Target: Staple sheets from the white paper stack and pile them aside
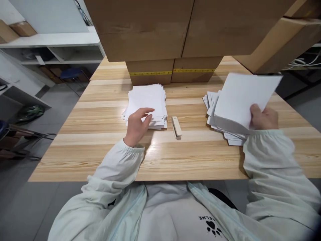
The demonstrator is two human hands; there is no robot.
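a: what is the left hand doing?

b: the left hand [137,125] reaches forward from a pale sleeve, wrist raised off the wooden table [100,157], palm turned down. its fingers [147,112] are loosely curled and slightly spread, tips resting on the near edge of the left paper stack [147,102]. whether they pinch a sheet, i cannot tell.

a: and the right?

b: the right hand [263,117] sits out to the side, forearm bent across the table's near right part. thumb on top, other fingers hidden beneath, it pinches a bundle of white sheets [243,98] at the lower right corner. the bundle is lifted and tilted, its far edge raised above the right paper pile [220,117], its near edge just over that pile.

a: where do the two piles lie?

b: the left stack lies at table centre, just in front of the cardboard boxes [173,70]. the right pile is fanned and messy, well apart from it, towards the right edge.

a: anything between them?

b: a cream stapler [176,126] lies flat just beside the left stack, touched by neither hand.

a: and around the table?

b: white shelving [62,50] at the left, grey floor below, more boxes overhead and to the right.
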